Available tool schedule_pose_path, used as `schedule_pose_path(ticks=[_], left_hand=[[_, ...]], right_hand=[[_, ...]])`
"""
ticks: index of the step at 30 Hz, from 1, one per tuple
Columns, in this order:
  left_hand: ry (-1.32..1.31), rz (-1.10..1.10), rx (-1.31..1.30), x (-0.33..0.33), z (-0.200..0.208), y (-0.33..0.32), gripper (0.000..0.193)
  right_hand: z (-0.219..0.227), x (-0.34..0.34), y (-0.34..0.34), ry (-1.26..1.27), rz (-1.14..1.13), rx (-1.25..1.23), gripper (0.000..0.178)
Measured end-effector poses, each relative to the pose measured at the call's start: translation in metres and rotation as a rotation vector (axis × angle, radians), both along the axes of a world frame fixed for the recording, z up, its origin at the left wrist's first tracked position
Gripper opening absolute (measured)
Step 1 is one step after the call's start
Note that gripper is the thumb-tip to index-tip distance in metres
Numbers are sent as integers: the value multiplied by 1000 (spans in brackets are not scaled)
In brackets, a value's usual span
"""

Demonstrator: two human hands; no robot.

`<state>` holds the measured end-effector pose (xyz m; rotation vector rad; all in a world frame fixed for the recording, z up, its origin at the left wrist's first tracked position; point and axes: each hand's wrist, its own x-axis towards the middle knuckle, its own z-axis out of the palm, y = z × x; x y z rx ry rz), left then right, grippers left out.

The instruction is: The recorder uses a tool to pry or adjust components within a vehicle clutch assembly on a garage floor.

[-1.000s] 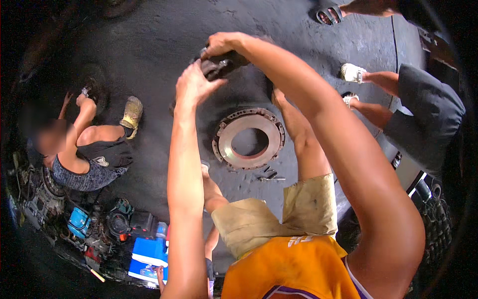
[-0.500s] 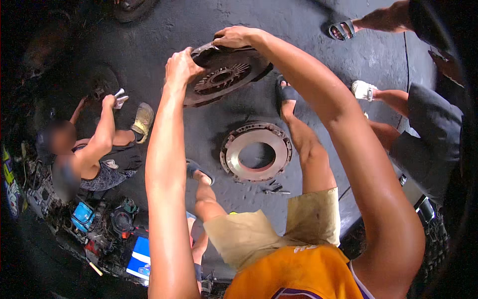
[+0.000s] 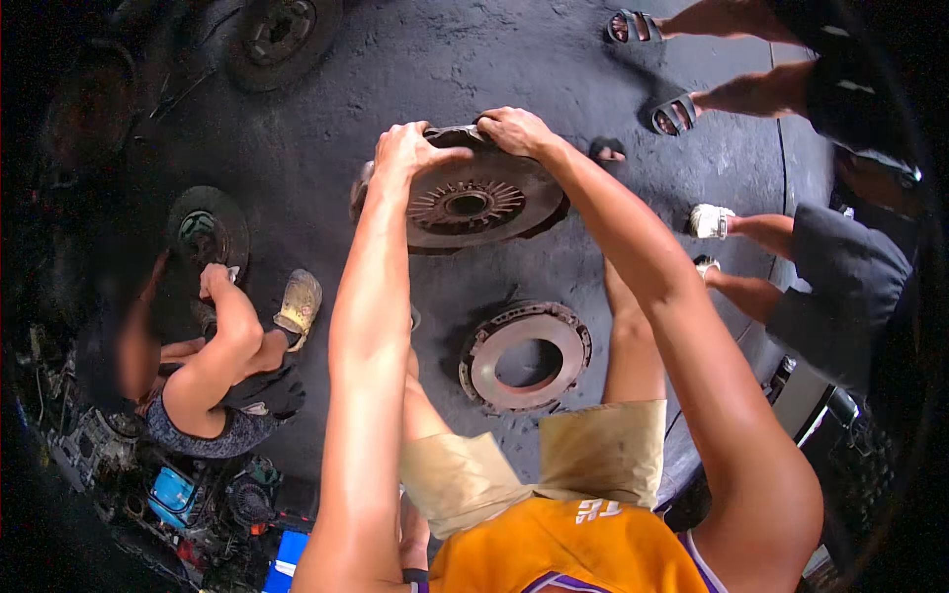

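A worn clutch cover [image 3: 435, 225], dark and round with radial spring fingers about its central hole, hangs tilted in front of me above the floor. My left hand [image 3: 407, 156] is closed on its upper left rim, thumb laid over the inner face. The upper right of that rim is gripped by my right hand [image 3: 514, 130], partly hidden behind it. Lower down, a metal clutch pressure ring [image 3: 484, 374] with a shiny flat face and lugs round its edge lies on the floor between my feet, apart from both hands.
At the left a co-worker [image 3: 222, 296] sits beside a wheel hub [image 3: 203, 232]. Another wheel [image 3: 282, 35] lies farther back. Several bystanders' legs stand at the right, one in a white shoe [image 3: 708, 220]. Engine parts and a blue container [image 3: 173, 496] crowd the lower left.
The clutch cover has come lower and to the right in view, still in both hands, its splayed spring fingers showing more. The co-worker's hand has moved down, nearer the wheel hub.
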<state>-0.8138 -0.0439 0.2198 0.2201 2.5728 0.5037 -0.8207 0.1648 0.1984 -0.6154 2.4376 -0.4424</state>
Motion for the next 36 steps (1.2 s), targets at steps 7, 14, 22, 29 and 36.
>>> schedule_pose_path(ticks=[7,14,22,29,36], left_hand=[[-110,172,-48,-64,-50,22,92],[-195,174,-49,-114,-108,34,80],[-197,117,-115,-145,-158,54,88],[23,64,-109,-130,-149,52,70],[345,379,104,23,-124,-6,46]], right_hand=[[-67,-53,14,-141,-314,-1,42],[-119,-95,26,-86,-226,-12,44],[-160,-110,46,-69,-422,-118,38],[-136,-92,46,96,-240,-95,40],[-120,-43,62,296,-613,69,67]])
